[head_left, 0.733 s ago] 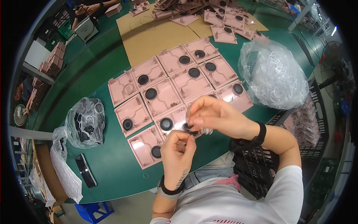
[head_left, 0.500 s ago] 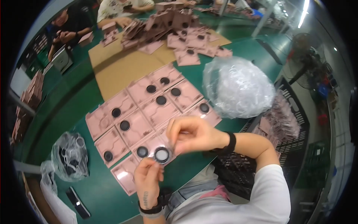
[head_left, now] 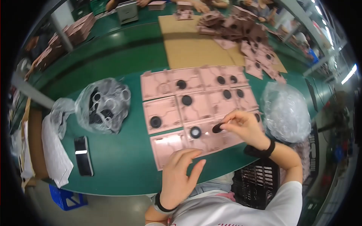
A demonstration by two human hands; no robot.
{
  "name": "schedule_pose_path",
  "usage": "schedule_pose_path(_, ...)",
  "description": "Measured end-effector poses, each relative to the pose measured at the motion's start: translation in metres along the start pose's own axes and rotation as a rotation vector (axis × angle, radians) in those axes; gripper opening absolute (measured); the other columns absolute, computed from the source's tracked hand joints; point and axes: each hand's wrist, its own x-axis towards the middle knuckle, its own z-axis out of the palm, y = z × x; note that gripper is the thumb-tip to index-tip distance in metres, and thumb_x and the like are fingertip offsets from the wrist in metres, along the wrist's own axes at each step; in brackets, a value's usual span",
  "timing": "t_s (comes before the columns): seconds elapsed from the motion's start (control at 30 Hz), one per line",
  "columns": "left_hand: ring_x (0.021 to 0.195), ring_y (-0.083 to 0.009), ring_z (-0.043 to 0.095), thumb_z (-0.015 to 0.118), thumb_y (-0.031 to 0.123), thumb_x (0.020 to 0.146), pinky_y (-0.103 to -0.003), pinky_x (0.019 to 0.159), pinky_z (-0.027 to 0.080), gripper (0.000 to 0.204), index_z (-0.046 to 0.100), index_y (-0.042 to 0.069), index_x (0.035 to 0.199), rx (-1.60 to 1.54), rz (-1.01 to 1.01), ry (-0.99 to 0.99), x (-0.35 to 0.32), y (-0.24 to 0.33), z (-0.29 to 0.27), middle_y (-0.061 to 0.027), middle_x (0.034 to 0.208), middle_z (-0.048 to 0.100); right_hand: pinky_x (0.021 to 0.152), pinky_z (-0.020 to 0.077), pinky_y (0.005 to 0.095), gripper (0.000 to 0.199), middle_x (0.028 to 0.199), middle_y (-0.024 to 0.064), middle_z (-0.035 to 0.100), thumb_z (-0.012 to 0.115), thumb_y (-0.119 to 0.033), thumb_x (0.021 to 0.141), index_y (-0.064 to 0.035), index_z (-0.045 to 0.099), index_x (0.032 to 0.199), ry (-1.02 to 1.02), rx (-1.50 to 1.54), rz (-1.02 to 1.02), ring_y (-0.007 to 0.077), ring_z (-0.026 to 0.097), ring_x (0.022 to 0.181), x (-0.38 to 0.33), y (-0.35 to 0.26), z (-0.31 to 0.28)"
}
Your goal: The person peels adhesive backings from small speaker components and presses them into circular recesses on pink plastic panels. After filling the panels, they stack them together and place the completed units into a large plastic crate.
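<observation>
Between the thumb and fingers of my right hand [head_left: 245, 128] is a black round disc [head_left: 217, 128], tilted over a pink panel in the near row. My left hand [head_left: 179, 177] hovers at the near edge of the panels, thumb apart from the fingers, holding nothing. Just left of the held disc, a black ring with a pale centre [head_left: 195, 132] sits on a panel. The pink panels [head_left: 162, 113] lie in rows, and most of them carry black discs, such as one black disc [head_left: 155, 122] on the left. The near-left pink panel [head_left: 167, 145] has no disc on it.
A clear bag of black and clear rings [head_left: 103, 105] lies left, near a phone [head_left: 83, 156]. At right sits a bulging clear plastic bag [head_left: 286, 113]. Beyond the panels, a cardboard sheet [head_left: 192, 52] bears piled pink panels [head_left: 241, 26]. Co-workers' hands show at the far edge.
The view has swung left. My left hand has come away from the pale-centred ring and opened. My right hand now shows a black disc pinched above the panel.
</observation>
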Motion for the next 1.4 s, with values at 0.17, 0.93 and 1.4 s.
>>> schedule_pose_path(0.17, 0.109, -0.0324, 0.047, 0.068, 0.025, 0.079, -0.045, 0.086, 0.041, 0.050, 0.051, 0.006, 0.122, 0.786, -0.029, 0.131, -0.048, -0.009, -0.020, -0.0185, 0.127, 0.045, 0.063, 0.0446, 0.0200, 0.013, 0.081, -0.0001, 0.063, 0.069, -0.009, 0.082, 0.0003, 0.064, 0.090, -0.174, -0.171, 0.023, 0.0050, 0.056, 0.072, 0.102, -0.020, 0.032)
schedule_pose_path(0.93, 0.127, -0.0395, 0.031, 0.074, 0.039, 0.068, -0.064, 0.086, 0.032, 0.074, 0.045, 0.015, 0.132, 0.878, -0.207, -0.028, -0.064, -0.046, -0.019, -0.0168, 0.142, 0.031, 0.060, 0.0470, 0.0210, 0.014, 0.075, 0.0036, 0.066, 0.073, -0.011, 0.078, 0.0002, 0.068, 0.085, -0.228, -0.218, 0.125, 0.0075, 0.059, 0.066, 0.222, 0.028, 0.094)
schedule_pose_path(1.4, 0.128, -0.0395, 0.029, 0.074, 0.038, 0.068, -0.065, 0.086, 0.031, 0.073, 0.046, 0.015, 0.132, 0.843, -0.204, -0.025, -0.066, -0.046, -0.020, -0.0171, 0.142, 0.030, 0.060, 0.0452, 0.0205, 0.018, 0.075, 0.0024, 0.065, 0.073, -0.015, 0.078, 0.0011, 0.068, 0.086, -0.258, -0.381, 0.119, 0.0066, 0.058, 0.067, 0.220, 0.013, 0.095)
